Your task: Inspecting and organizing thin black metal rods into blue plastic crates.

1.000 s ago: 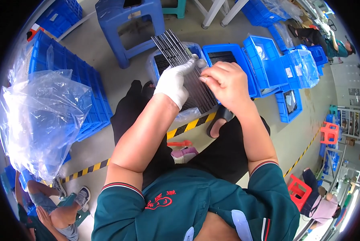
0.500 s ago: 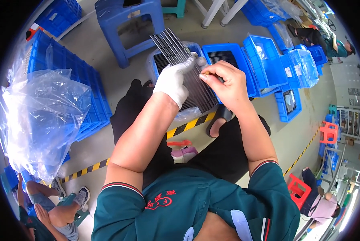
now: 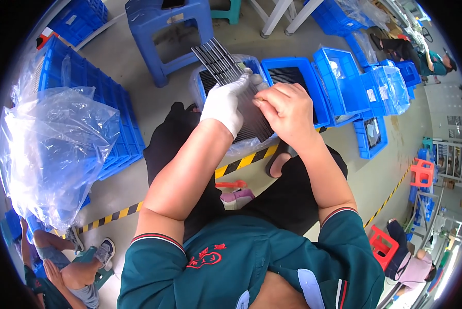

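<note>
My left hand [image 3: 227,103], in a white glove, grips a fanned stack of long dark flat strips [image 3: 219,60] that slants up and to the left. My bare right hand [image 3: 287,109] rests against the stack's right side, its fingertips pinching at the edge of the strips near the gloved fingers. The lower end of the stack pokes out below both hands. Under the hands a blue tray [image 3: 295,77] holds more dark strips, and a plastic-lined blue bin [image 3: 205,82] sits beside it.
A blue stool [image 3: 164,31] stands ahead. Stacked blue crates [image 3: 112,118] with a big clear plastic bag [image 3: 50,149] are at my left. More blue bins [image 3: 359,82] lie right. Yellow-black floor tape [image 3: 241,162] crosses under my knees. Other people sit at lower left and far right.
The two hands and the stack stay in nearly the same place. My right fingers have shifted slightly along the strip edge, closer to the gloved fingers.
</note>
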The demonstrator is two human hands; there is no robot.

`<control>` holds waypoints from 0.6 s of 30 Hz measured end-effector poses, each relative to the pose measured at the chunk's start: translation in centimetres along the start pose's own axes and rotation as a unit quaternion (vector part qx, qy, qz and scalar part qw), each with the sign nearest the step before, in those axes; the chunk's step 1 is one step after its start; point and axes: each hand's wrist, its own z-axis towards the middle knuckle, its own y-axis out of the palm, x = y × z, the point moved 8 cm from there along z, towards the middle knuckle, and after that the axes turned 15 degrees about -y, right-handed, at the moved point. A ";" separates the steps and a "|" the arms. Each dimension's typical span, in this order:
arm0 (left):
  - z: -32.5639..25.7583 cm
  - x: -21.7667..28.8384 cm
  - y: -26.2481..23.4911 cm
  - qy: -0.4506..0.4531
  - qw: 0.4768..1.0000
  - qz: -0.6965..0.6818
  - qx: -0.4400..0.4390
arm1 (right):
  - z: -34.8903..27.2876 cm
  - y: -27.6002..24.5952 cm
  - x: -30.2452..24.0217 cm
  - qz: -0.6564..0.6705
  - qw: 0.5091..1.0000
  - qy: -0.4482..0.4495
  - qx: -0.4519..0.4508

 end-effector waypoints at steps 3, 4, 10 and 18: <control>-0.1 0.3 -0.2 0.012 0.999 0.027 0.015 | 0.2 0.2 -0.4 0.006 1.000 -0.002 -0.009; -0.1 0.1 -0.3 0.002 1.000 0.014 0.014 | 0.1 0.2 -0.3 0.006 1.000 -0.001 -0.009; 0.1 -0.2 -0.3 -0.012 1.000 0.012 0.002 | 0.2 0.0 -0.6 -0.002 1.000 -0.013 -0.010; 0.1 -0.7 -0.5 -0.031 0.999 0.011 0.022 | 0.1 0.1 -0.5 0.005 0.999 -0.033 -0.038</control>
